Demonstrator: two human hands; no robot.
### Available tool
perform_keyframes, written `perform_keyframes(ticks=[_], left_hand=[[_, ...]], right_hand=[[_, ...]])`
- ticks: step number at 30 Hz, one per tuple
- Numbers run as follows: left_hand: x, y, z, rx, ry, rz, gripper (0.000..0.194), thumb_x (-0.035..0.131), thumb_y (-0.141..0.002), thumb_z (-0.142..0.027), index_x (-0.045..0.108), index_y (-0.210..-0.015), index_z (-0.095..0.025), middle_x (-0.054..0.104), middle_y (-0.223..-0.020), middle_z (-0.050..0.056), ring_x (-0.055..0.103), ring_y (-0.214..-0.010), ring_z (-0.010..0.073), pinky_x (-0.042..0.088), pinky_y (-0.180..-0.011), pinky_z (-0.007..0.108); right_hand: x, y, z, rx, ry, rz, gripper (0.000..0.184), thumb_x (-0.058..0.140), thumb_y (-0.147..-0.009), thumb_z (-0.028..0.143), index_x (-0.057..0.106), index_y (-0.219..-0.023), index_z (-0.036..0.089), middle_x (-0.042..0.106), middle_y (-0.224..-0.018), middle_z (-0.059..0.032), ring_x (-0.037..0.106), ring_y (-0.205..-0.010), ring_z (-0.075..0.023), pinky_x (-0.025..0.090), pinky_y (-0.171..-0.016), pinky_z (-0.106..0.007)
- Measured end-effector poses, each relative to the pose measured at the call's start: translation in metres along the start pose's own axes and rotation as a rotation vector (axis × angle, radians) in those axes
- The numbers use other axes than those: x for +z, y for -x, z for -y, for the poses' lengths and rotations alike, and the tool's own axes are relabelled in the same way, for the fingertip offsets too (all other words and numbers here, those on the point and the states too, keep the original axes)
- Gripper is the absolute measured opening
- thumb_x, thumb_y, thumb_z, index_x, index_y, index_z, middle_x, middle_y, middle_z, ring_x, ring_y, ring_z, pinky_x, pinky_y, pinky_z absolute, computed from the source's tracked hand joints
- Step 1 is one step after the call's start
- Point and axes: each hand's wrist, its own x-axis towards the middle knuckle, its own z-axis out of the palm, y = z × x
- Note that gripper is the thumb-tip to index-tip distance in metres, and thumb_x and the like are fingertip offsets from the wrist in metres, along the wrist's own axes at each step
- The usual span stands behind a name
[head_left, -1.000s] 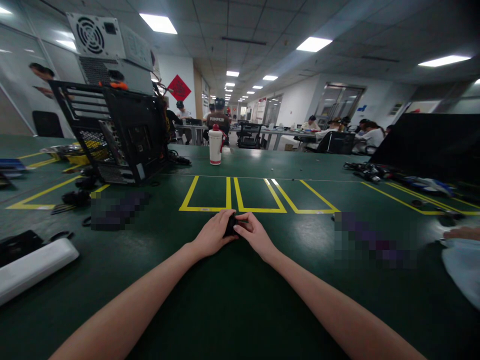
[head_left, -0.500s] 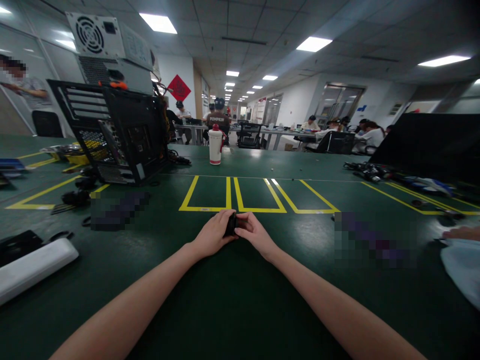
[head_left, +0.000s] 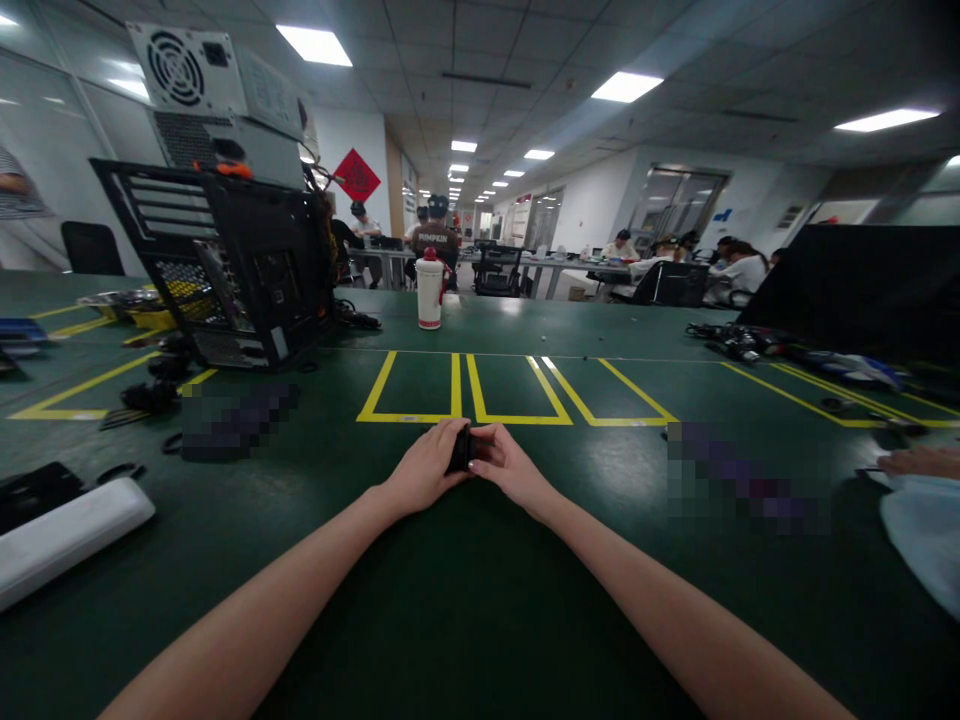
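Observation:
Between my two hands is a small, dark, rounded black object (head_left: pixel 460 452), mostly covered by fingers; its kind I cannot make out. My left hand (head_left: pixel 424 465) wraps round it from the left, thumb below and fingers over the top. From the other side, my right hand (head_left: pixel 508 464) pinches at the object's right edge with thumb and fingertips. Both hands are low over the green tabletop (head_left: pixel 480 590), just in front of the yellow tape outlines (head_left: pixel 517 420).
An open black computer case (head_left: pixel 247 270) with power supplies (head_left: pixel 210 80) on top stands at left. Beyond the tape is a white bottle (head_left: pixel 430 292). A long white object (head_left: pixel 75 540) lies near left; another person's hand (head_left: pixel 919 462) rests at the right edge. Cables (head_left: pixel 739 342) lie back right.
My hands stay almost in place round the black object, the right thumb shifting very slightly. The person at the far left has moved further out of view.

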Motion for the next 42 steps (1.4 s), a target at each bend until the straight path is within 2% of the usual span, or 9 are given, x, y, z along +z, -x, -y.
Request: perform_keyframes(ticks=[7,12,18,25,28,31,36,42], left_hand=[[0.0003,0.0003,-0.0004,0.003,0.001,-0.013,0.06,0.06,-0.072,-0.027,0.026,-0.12,-0.021,0.042,-0.12,0.01,0.043,-0.111,0.0256,0.037,-0.092,0.046],[-0.0001,0.0007,-0.0001,0.019,0.006,-0.005,0.058,0.059,-0.073,-0.027,0.026,-0.12,-0.022,0.042,-0.12,0.009,0.043,-0.111,0.0251,0.037,-0.093,0.046],[0.0013,0.0012,0.0019,0.029,0.002,-0.01,0.059,0.059,-0.071,-0.025,0.026,-0.119,-0.022,0.042,-0.118,0.009,0.044,-0.109,0.0244,0.037,-0.092,0.045],[0.0001,-0.0007,-0.0014,0.04,-0.004,-0.018,0.056,0.059,-0.072,-0.028,0.027,-0.118,-0.021,0.043,-0.116,0.009,0.045,-0.108,0.0264,0.038,-0.091,0.047],[-0.0005,-0.0004,-0.0018,0.036,-0.005,-0.015,0.056,0.059,-0.072,-0.027,0.027,-0.118,-0.021,0.044,-0.116,0.009,0.045,-0.108,0.026,0.038,-0.091,0.046],[-0.0002,0.0007,-0.0003,0.035,0.0,-0.01,0.058,0.059,-0.072,-0.026,0.026,-0.119,-0.021,0.042,-0.118,0.009,0.044,-0.109,0.0257,0.037,-0.092,0.045],[0.0012,0.001,0.0024,0.025,0.014,-0.003,0.059,0.06,-0.071,-0.025,0.026,-0.12,-0.022,0.042,-0.118,0.009,0.044,-0.109,0.025,0.038,-0.091,0.046],[-0.0007,0.0005,-0.0003,0.026,-0.012,0.0,0.058,0.059,-0.072,-0.026,0.026,-0.12,-0.021,0.041,-0.119,0.01,0.043,-0.11,0.0255,0.037,-0.093,0.045]], right_hand=[[0.0014,-0.0018,-0.0011,-0.024,0.029,-0.068,0.017,0.056,-0.072,0.024,0.05,-0.088,0.021,0.054,-0.095,-0.001,0.054,-0.096,-0.0169,0.043,-0.086,-0.036],[-0.0015,-0.0051,-0.0017,0.012,0.077,-0.094,0.027,0.057,-0.072,0.026,0.051,-0.097,0.021,0.054,-0.102,-0.0032,0.053,-0.097,-0.0173,0.041,-0.089,-0.038],[-0.0045,-0.0016,0.0027,0.028,0.021,0.006,0.031,0.062,-0.067,0.022,0.05,-0.096,0.022,0.053,-0.103,-0.0024,0.052,-0.1,-0.018,0.042,-0.087,-0.038],[-0.0013,-0.004,-0.002,-0.038,0.063,-0.086,0.016,0.058,-0.07,0.027,0.053,-0.083,0.02,0.055,-0.09,-0.0002,0.055,-0.09,-0.0158,0.044,-0.084,-0.034],[-0.0026,-0.0059,-0.0034,-0.01,0.078,-0.121,0.025,0.06,-0.069,0.024,0.052,-0.093,0.022,0.055,-0.096,-0.0012,0.054,-0.095,-0.017,0.043,-0.086,-0.037],[-0.0049,-0.006,-0.0033,0.018,0.082,-0.094,0.033,0.059,-0.07,0.023,0.05,-0.101,0.022,0.054,-0.104,-0.0037,0.052,-0.101,-0.0182,0.039,-0.091,-0.04],[-0.0041,-0.0027,-0.0029,0.019,0.043,-0.035,0.031,0.062,-0.066,0.02,0.05,-0.095,0.021,0.055,-0.1,-0.0022,0.055,-0.097,-0.0183,0.043,-0.087,-0.039],[0.0,-0.0014,-0.0023,-0.037,0.069,-0.078,0.02,0.057,-0.071,0.023,0.052,-0.09,0.021,0.055,-0.098,-0.0016,0.055,-0.098,-0.0179,0.044,-0.086,-0.036]])
